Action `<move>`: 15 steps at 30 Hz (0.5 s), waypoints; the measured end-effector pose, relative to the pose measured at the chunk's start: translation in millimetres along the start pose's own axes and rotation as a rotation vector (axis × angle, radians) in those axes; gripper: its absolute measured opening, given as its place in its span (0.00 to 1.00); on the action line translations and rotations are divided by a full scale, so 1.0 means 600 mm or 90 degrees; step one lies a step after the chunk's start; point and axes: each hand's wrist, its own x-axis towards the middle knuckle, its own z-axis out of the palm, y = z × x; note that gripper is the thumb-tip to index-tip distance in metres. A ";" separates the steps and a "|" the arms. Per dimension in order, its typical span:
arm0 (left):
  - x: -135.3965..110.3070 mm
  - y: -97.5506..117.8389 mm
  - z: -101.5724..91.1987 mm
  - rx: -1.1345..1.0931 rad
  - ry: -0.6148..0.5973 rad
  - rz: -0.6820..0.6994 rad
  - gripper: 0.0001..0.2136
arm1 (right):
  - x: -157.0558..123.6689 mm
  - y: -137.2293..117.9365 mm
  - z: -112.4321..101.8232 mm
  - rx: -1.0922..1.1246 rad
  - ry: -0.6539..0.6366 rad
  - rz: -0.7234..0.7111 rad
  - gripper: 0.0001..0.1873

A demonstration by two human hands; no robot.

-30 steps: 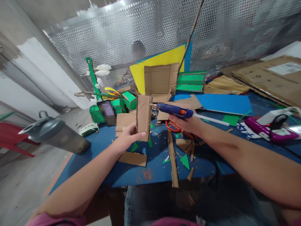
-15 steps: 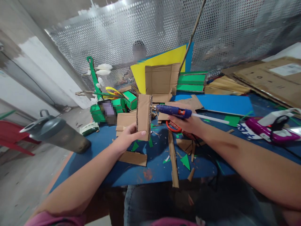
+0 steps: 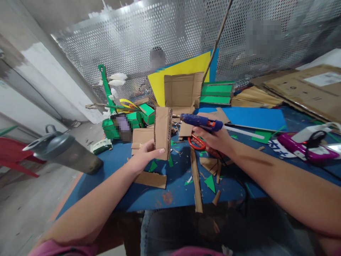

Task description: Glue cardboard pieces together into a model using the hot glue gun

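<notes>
Holding cardboard piece (image 3: 162, 132), glue gun (image 3: 201, 122), lidded bottle (image 3: 62, 153)

matt corrugated cardboard piece (image 3: 162, 132) (rough-edged), glossy plastic glue gun (image 3: 201, 122)

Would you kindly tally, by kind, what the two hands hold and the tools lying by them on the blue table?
Blue hot-glue gun, in the right hand: 1
Folded brown corrugated cardboard piece, in the left hand: 1
Red-handled scissors, on the blue table: 1
Total: 3

Upright brown cardboard piece (image 3: 163, 132), blue glue gun (image 3: 202, 122) level, nozzle just beside its edge
</notes>
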 end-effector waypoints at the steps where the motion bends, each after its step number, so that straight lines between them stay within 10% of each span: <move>1: 0.001 -0.001 -0.001 0.003 -0.004 -0.001 0.28 | -0.001 0.003 0.001 0.002 0.008 0.006 0.15; 15: -0.001 0.002 0.000 0.024 -0.049 -0.021 0.29 | 0.007 -0.017 -0.003 0.131 0.039 0.108 0.23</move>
